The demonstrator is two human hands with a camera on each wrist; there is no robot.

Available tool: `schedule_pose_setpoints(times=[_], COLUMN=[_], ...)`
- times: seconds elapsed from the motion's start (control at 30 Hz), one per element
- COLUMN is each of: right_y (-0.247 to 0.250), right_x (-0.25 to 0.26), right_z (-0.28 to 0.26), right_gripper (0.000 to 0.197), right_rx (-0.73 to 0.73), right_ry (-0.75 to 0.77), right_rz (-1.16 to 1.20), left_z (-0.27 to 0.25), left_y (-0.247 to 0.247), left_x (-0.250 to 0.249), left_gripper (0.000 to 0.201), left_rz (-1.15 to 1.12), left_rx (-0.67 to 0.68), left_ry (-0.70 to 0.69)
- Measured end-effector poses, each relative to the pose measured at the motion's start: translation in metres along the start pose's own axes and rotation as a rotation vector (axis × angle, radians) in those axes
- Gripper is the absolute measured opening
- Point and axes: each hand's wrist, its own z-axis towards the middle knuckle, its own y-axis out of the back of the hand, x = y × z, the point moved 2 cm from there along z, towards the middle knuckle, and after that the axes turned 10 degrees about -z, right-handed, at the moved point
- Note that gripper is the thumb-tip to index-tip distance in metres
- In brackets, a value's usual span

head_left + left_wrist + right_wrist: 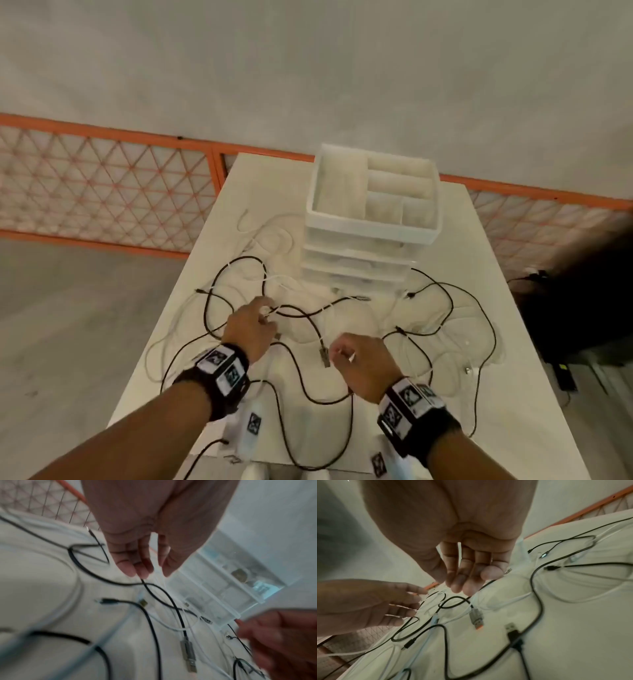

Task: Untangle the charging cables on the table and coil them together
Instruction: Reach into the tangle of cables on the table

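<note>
Several black cables [297, 371] and white cables [285, 281] lie tangled across the white table [263, 185]. My left hand [265, 313] reaches into the middle of the tangle and pinches a white cable [157, 568] between thumb and fingers [130, 570]; a black cable [154, 589] runs out just below them. My right hand [337, 353] hovers beside a grey USB plug [323, 358], fingers loosely curled, thumb meeting the index finger. A thin white strand [458, 547] shows between its fingers [467, 586]. The plug [476, 619] lies on the table under that hand.
A white stacked drawer organizer [371, 219] stands at the table's far middle, close behind the cables. An orange mesh fence [102, 178] runs behind the table. A dark object [582, 291] sits off the right edge. Cable loops hang over the near and left edges.
</note>
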Motion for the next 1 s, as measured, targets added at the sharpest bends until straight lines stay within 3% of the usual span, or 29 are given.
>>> schedule_pose_setpoints(times=[0.1, 0.2, 0.3, 0.43, 0.53, 0.67, 0.8, 1.0], right_y=[-0.006, -0.009, -0.010, -0.007, -0.008, -0.015, -0.023, -0.028], right_x=[0.014, 0.030, 0.030, 0.026, 0.029, 0.036, 0.043, 0.045], right_z=[0.026, 0.036, 0.043, 0.055, 0.062, 0.063, 0.064, 0.064], right_gripper=[0.015, 0.014, 0.039, 0.058, 0.055, 0.040, 0.035, 0.037], right_rx=[0.019, 0.047, 0.014, 0.019, 0.063, 0.066, 0.110, 0.047], right_ry=[-0.017, -0.027, -0.060, -0.086, -0.120, -0.096, -0.075, -0.132], right_rz=[0.040, 0.004, 0.011, -0.022, -0.051, -0.072, -0.098, -0.110], left_z=[0.024, 0.036, 0.043, 0.048, 0.044, 0.040, 0.041, 0.039], left_y=[-0.022, -0.044, -0.049, -0.046, -0.042, -0.039, -0.038, -0.033], left_x=[-0.004, -0.006, -0.009, -0.012, 0.001, 0.007, 0.009, -0.001], left_gripper=[0.060, 0.060, 0.032, 0.023, 0.033, 0.014, 0.020, 0.017], left_rz=[0.081, 0.225, 0.405, 0.438, 0.547, 0.566, 0.565, 0.436], left_rx=[0.152, 0.337, 0.285, 0.341, 0.427, 0.359, 0.348, 0.317], left_ry=[0.090, 0.166, 0.105, -0.042, -0.028, -0.048, -0.100, -0.230])
